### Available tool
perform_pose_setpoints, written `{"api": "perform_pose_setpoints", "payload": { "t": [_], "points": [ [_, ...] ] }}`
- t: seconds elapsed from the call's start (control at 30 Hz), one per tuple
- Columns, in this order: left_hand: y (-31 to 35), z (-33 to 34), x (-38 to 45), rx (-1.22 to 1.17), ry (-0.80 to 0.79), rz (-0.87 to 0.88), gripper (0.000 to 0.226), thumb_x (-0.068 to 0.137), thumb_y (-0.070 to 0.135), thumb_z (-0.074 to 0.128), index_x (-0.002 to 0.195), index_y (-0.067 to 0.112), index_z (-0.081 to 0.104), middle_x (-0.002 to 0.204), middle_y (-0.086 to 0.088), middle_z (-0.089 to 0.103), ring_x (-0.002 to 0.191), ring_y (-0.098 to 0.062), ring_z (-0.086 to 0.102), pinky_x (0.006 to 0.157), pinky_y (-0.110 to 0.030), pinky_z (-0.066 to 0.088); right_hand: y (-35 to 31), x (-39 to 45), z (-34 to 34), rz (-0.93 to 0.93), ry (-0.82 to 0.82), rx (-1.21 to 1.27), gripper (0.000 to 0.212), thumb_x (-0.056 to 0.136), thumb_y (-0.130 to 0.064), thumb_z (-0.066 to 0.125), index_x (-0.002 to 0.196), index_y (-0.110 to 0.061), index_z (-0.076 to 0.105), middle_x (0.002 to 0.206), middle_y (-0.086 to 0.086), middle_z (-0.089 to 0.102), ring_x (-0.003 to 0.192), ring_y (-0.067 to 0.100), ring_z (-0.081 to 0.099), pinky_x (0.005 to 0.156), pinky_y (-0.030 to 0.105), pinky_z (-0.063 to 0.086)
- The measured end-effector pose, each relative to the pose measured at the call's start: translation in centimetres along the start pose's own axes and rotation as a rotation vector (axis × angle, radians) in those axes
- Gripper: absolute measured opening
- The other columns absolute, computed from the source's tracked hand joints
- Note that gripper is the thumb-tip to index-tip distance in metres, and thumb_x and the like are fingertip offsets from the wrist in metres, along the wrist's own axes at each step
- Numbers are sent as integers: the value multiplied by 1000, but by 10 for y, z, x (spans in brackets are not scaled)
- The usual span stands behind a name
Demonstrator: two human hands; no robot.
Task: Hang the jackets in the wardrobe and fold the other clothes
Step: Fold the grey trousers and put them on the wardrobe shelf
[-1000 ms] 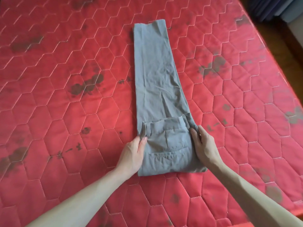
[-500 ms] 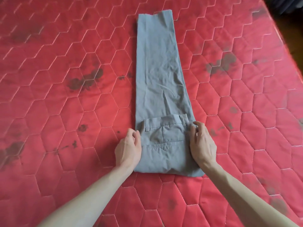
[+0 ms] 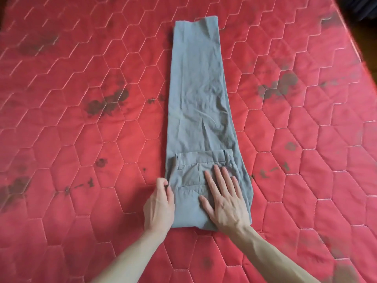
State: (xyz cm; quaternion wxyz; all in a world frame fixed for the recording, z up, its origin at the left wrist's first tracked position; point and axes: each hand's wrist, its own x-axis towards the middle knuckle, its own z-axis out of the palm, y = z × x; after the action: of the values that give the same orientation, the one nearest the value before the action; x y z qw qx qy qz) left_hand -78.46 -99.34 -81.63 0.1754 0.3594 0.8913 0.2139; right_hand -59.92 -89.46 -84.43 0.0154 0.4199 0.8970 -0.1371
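Grey trousers (image 3: 199, 94) lie lengthwise on the red quilted mattress (image 3: 71, 139), legs stacked and pointing away from me. The waistband end is folded over onto the legs near me, with the back pocket and belt loops facing up. My right hand (image 3: 224, 201) lies flat with spread, straight fingers on the folded waistband part, pressing it down. My left hand (image 3: 160, 205) sits at the left edge of that fold, fingers curled at the cloth's edge; whether they pinch it I cannot make out.
The mattress has dark stains in many spots and stretches wide on both sides of the trousers. Its right edge (image 3: 363, 64) runs along the top right, with dark floor and dark cloth beyond it.
My right hand has moved from the right edge of the fold onto its top and flattened out. My left hand stays at the left edge. The view has tilted a little.
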Motion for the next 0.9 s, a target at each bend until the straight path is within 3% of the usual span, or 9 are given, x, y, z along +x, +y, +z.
{"api": "perform_pose_setpoints", "payload": {
  "t": [0.07,0.13,0.2,0.27,0.33,0.43,0.63,0.9],
  "points": [
    [2,-3,-1,93,55,91,13,103,15,56,114,19,50,99,-1,63,81,-29,67,61,-35,44,-1,1,2,-2,-5,-21,76,103,-64,34,167,-27,16,174,2,10,161,22,8,129,45,14],
    [8,-6,-6,176,75,303,25,104,19,51,127,11,58,124,-6,59,107,-28,63,87,-39,52,-1,1,-1,-2,1,-14,74,103,-64,33,166,-25,21,174,4,15,161,23,13,127,45,18],
    [16,-1,-9,250,-8,514,43,105,28,45,140,6,59,146,-12,55,134,-30,53,111,-44,44,-1,5,-7,11,17,0,70,104,-61,35,163,-23,32,172,5,23,159,21,19,123,45,26],
    [22,11,-9,298,-132,612,56,106,36,41,154,8,47,164,-12,39,153,-28,34,122,-48,32,-1,7,-9,28,34,39,68,103,-56,41,161,-21,36,171,3,25,159,19,19,121,43,30],
    [21,20,-4,304,-222,610,64,105,43,41,163,15,32,172,-8,22,159,-24,18,125,-48,26,0,5,-7,80,50,84,72,103,-57,44,163,-21,30,172,1,20,160,17,13,126,41,24],
    [10,25,5,307,-293,616,76,101,47,48,166,22,20,174,-4,10,161,-23,10,125,-50,26,2,1,-4,170,72,145,78,100,-60,45,165,-22,24,173,-2,15,161,16,9,129,41,16],
    [-1,33,11,275,-270,661,86,91,47,58,165,22,22,174,-11,9,160,-35,6,125,-57,24,3,3,3,180,118,181,79,97,-61,46,165,-26,25,173,-6,16,160,15,10,129,45,15],
    [-1,23,6,305,-325,734,88,92,56,59,164,16,28,173,-14,12,160,-37,10,121,-61,28,7,-4,-1,68,198,222,73,99,-51,46,163,-19,30,173,0,17,160,22,16,128,46,14]
  ]
}}
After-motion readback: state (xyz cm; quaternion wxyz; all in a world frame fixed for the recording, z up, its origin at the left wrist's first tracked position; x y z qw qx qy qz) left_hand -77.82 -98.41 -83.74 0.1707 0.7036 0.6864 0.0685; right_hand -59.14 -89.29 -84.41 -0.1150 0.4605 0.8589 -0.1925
